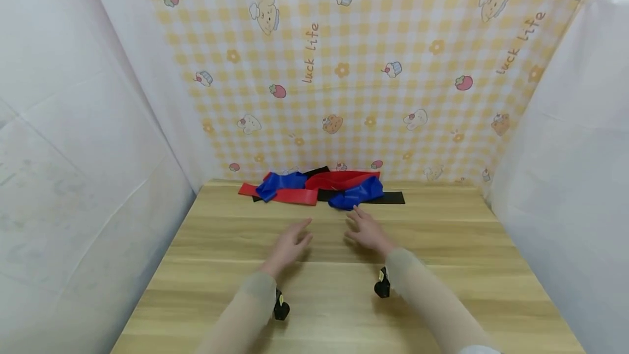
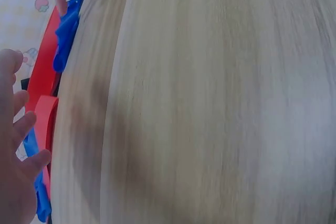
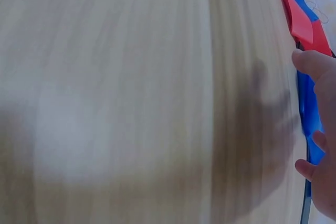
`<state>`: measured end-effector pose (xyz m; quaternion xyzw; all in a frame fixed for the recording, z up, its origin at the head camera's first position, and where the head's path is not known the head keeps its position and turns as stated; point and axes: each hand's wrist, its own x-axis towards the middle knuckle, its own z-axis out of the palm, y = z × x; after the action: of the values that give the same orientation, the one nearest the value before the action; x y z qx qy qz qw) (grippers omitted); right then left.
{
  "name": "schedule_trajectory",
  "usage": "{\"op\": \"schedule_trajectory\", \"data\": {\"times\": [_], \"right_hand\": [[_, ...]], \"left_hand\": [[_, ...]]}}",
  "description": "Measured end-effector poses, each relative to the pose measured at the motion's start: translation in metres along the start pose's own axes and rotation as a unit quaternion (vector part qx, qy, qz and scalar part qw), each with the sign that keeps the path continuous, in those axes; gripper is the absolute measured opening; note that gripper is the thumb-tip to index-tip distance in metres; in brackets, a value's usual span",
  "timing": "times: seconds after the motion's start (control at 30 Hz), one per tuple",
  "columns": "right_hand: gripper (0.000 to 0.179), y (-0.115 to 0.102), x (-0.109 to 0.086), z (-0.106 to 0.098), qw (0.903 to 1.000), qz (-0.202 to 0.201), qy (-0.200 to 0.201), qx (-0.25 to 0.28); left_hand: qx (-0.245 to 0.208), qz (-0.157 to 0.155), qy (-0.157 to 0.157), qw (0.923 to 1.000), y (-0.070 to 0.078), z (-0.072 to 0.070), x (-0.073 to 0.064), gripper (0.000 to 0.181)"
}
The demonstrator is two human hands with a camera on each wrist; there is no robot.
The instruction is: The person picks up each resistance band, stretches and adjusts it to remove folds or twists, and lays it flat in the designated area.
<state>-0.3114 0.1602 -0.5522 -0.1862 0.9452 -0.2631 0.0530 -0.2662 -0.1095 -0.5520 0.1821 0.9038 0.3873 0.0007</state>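
Flat, glossy strips in red, blue and black lie in a loose overlapping row at the table's far edge. The left hand [image 1: 289, 243] hovers over the wood just in front of a red strip [image 1: 297, 196], fingers spread and holding nothing. A crumpled blue strip [image 1: 281, 182] lies behind and across the red one. My right hand [image 1: 369, 232] reaches toward another bunched blue strip [image 1: 361, 194], its fingertips close to that strip's front edge. In the right wrist view the thumb and fingers of the right hand [image 3: 324, 95] are apart, overlapping the blue strip [image 3: 310, 111].
More red material [image 1: 344, 180] lies at the back of the row, and a black strip [image 1: 393, 198] sticks out at the right. Behind stands a yellow checked cloth [image 1: 339, 97]. White sheets hang left [image 1: 88, 152] and right [image 1: 560, 141] of the wooden table [image 1: 334, 310].
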Motion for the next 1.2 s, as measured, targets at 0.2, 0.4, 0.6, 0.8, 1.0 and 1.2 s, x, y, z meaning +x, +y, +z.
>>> {"op": "schedule_trajectory", "data": {"times": [0.2,0.4,0.6,0.8,1.0,1.2], "right_hand": [[0.061,-0.009,0.011,0.000,0.9999,0.010,-0.010,0.004],[0.061,-0.017,0.016,0.001,0.9988,0.042,-0.026,0.002],[0.061,-0.017,0.023,0.003,0.9976,0.055,-0.042,-0.002],[0.066,-0.015,0.031,0.004,0.9966,0.063,-0.049,-0.020],[0.074,-0.014,0.034,0.001,0.9961,0.064,-0.051,-0.033],[0.068,-0.013,0.033,0.000,0.9981,0.044,-0.042,-0.011]], "left_hand": [[-0.011,-0.004,-0.011,0.9999,0.004,0.006,0.009,0.050],[-0.019,-0.027,-0.016,0.9993,0.007,0.013,0.015,0.050],[-0.037,-0.030,-0.024,0.9986,0.012,0.015,0.019,0.049],[-0.044,-0.035,-0.029,0.9980,0.010,0.019,0.028,0.049],[-0.056,-0.042,-0.033,0.9970,0.011,0.022,0.030,0.049],[-0.067,-0.056,-0.027,0.9958,0.010,0.024,0.031,0.050]]}}
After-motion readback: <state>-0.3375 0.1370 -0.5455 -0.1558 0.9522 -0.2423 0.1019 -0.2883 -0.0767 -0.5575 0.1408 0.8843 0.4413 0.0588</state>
